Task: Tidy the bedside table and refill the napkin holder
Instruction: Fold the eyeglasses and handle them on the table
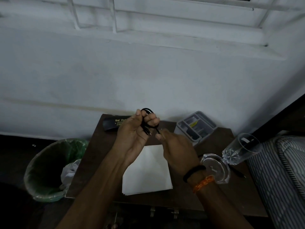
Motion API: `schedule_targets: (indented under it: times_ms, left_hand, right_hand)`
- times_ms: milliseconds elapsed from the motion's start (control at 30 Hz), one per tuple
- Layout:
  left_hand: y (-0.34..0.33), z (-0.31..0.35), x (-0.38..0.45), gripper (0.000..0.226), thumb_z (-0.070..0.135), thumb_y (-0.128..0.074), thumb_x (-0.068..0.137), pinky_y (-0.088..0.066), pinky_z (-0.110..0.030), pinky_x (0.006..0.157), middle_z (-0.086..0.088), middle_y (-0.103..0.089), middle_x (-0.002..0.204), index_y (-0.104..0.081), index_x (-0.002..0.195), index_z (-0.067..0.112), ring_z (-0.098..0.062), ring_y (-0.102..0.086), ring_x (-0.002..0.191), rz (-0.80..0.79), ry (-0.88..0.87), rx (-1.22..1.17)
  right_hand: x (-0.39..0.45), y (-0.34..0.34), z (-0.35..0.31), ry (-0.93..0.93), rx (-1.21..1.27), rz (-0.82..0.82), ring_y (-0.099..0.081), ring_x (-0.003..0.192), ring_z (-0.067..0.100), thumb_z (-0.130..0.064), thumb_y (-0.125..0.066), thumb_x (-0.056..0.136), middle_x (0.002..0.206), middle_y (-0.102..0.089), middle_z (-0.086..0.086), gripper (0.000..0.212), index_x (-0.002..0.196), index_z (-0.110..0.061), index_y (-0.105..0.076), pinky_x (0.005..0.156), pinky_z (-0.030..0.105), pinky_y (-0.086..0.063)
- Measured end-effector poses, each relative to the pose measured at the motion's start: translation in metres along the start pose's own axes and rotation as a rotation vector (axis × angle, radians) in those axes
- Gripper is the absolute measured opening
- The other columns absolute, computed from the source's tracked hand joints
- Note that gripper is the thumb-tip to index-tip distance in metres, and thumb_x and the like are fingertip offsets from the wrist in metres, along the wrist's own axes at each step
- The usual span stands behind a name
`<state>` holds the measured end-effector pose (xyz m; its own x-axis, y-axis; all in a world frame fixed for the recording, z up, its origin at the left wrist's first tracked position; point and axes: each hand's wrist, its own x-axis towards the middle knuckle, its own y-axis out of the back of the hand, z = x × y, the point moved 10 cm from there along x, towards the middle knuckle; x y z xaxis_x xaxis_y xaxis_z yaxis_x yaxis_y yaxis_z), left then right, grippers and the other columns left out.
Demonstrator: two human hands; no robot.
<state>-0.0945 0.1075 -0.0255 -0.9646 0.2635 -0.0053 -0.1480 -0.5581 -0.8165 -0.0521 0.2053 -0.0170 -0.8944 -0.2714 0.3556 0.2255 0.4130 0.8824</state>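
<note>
Both hands, L & R, coil our cable; napkins still loose, holder w/o refill.

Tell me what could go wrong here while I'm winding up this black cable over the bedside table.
The right hand works just beside the clear napkin holder and the tall glass, which sits near the table's bed-side edge; a wide elbow swing might knock either over. The black cable coiled in the left hand has a loose plug end that could slip free and undo the coil.
</note>
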Motion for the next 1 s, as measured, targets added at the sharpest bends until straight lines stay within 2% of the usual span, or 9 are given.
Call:
schedule_targets:
  times_ms: [67, 167, 333, 467, 533, 667, 733, 833, 1000]
  left_hand:
    - [0.002, 0.008, 0.001, 0.025, 0.016, -0.034, 0.105, -0.056, -0.030, 0.084, -0.011, -0.073, 0.095, -0.053, 0.091, 0.006, -0.025, -0.071, 0.090, 0.021, -0.075, 0.120]
    - [0.005, 0.024, -0.004, 0.022, 0.015, -0.039, 0.104, -0.052, -0.038, 0.098, -0.011, -0.072, 0.114, -0.054, 0.104, -0.001, -0.024, -0.070, 0.107, 0.086, -0.235, 0.660]
    - [-0.017, 0.017, -0.014, 0.017, 0.011, -0.041, 0.104, -0.052, -0.029, 0.089, -0.001, -0.072, 0.095, -0.056, 0.104, 0.004, -0.013, -0.068, 0.095, -0.096, -0.369, 1.224]
    - [-0.027, 0.004, -0.020, 0.015, 0.015, -0.042, 0.104, -0.049, -0.024, 0.079, -0.001, -0.065, 0.094, -0.055, 0.103, 0.008, -0.012, -0.063, 0.087, -0.240, -0.402, 1.452]
    - [-0.024, -0.005, -0.020, 0.018, 0.021, -0.039, 0.104, -0.048, -0.032, 0.071, -0.001, -0.062, 0.089, -0.053, 0.100, 0.010, -0.015, -0.059, 0.077, -0.290, -0.397, 1.575]
    - [-0.018, -0.012, -0.018, 0.032, 0.035, -0.033, 0.104, -0.048, -0.046, 0.070, -0.005, -0.061, 0.082, -0.056, 0.098, 0.014, -0.022, -0.058, 0.074, -0.307, -0.249, 1.470]
    - [-0.017, -0.017, -0.017, 0.027, 0.030, -0.037, 0.105, -0.048, -0.038, 0.072, 0.000, -0.058, 0.078, -0.058, 0.090, 0.021, -0.018, -0.057, 0.074, -0.285, -0.119, 1.360]
    - [-0.015, -0.021, -0.015, 0.026, 0.025, -0.043, 0.103, -0.046, -0.033, 0.072, 0.005, -0.056, 0.072, -0.062, 0.097, 0.010, -0.015, -0.054, 0.070, -0.266, 0.010, 1.297]
    - [-0.011, -0.018, -0.013, 0.023, 0.025, -0.050, 0.093, -0.044, -0.021, 0.059, 0.003, -0.047, 0.057, -0.056, 0.077, 0.009, -0.016, -0.042, 0.055, -0.216, 0.141, 0.935]
  right_hand:
    - [0.001, -0.003, -0.005, -0.004, -0.040, -0.019, -0.040, 0.051, 0.012, -0.041, -0.028, 0.100, 0.060, -0.046, -0.005, 0.037, 0.083, -0.019, -0.052, 0.047, 0.028, -0.029]
    - [-0.003, -0.005, -0.006, -0.005, -0.034, -0.040, -0.049, 0.051, 0.015, -0.048, -0.026, 0.098, 0.061, -0.055, -0.003, 0.044, 0.082, -0.019, -0.055, 0.047, 0.031, -0.037]
    - [0.000, 0.018, 0.000, 0.000, 0.035, 0.039, -0.045, 0.060, 0.007, -0.028, -0.053, 0.093, 0.072, -0.058, -0.006, 0.011, 0.093, -0.021, -0.061, 0.053, 0.025, -0.037]
    - [0.003, 0.031, 0.003, 0.026, -0.013, 0.073, -0.053, 0.067, 0.009, -0.032, -0.051, 0.094, 0.083, -0.061, -0.007, 0.013, 0.090, -0.024, -0.061, 0.056, 0.029, -0.044]
    - [0.003, 0.042, 0.003, 0.037, -0.042, 0.135, -0.048, 0.063, 0.007, -0.032, -0.056, 0.092, 0.080, -0.061, -0.006, 0.013, 0.085, -0.023, -0.062, 0.054, 0.024, -0.038]
    - [0.003, 0.060, 0.009, 0.048, -0.054, 0.232, -0.053, 0.061, 0.011, -0.033, -0.066, 0.089, 0.078, -0.060, -0.003, 0.016, 0.081, -0.018, -0.065, 0.052, 0.022, -0.037]
    - [0.005, 0.064, 0.014, 0.039, -0.032, 0.250, -0.056, 0.066, 0.013, -0.027, -0.069, 0.088, 0.082, -0.059, 0.000, 0.012, 0.084, -0.016, -0.067, 0.054, 0.025, -0.043]
    - [0.007, 0.060, 0.018, 0.052, 0.036, 0.246, -0.056, 0.075, 0.014, -0.018, -0.067, 0.090, 0.088, -0.058, 0.003, 0.005, 0.089, -0.013, -0.068, 0.063, 0.025, -0.046]
    - [0.008, 0.044, 0.021, 0.033, 0.137, 0.190, -0.053, 0.086, 0.019, -0.018, -0.047, 0.098, 0.092, -0.059, 0.001, 0.021, 0.099, -0.014, -0.067, 0.073, 0.032, -0.044]
